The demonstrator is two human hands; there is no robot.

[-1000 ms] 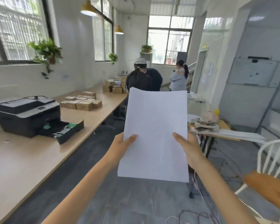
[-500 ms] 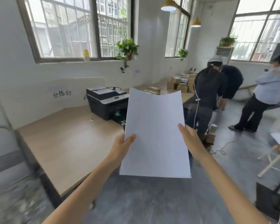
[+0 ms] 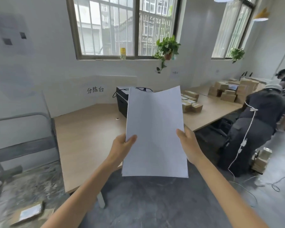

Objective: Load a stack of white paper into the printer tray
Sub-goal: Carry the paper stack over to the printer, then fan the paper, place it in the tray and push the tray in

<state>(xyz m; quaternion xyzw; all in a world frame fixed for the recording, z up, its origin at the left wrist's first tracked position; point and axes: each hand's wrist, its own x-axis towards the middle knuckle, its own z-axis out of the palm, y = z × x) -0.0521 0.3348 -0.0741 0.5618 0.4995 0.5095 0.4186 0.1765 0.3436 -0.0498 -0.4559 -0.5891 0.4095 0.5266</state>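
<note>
I hold a thin stack of white paper (image 3: pixel 155 129) upright in front of me, its top edge slightly curled. My left hand (image 3: pixel 120 145) grips its left edge and my right hand (image 3: pixel 187 143) grips its right edge, thumbs on the front. Behind the sheets stands the black printer (image 3: pixel 121 102) on the wooden table (image 3: pixel 89 132); only its left side and top corner show. The printer tray is hidden by the paper.
Several small cardboard boxes (image 3: pixel 190 102) lie on the table to the right of the printer, with more stacked further back (image 3: pixel 234 91). A person in dark clothes (image 3: pixel 253 129) bends over at the right. A metal cart (image 3: pixel 23 137) stands left. Cables trail on the floor (image 3: pixel 270 185).
My view has swung left and closer to the table. The printer has moved from the left of the frame to directly behind the paper. Both hands keep the same grip.
</note>
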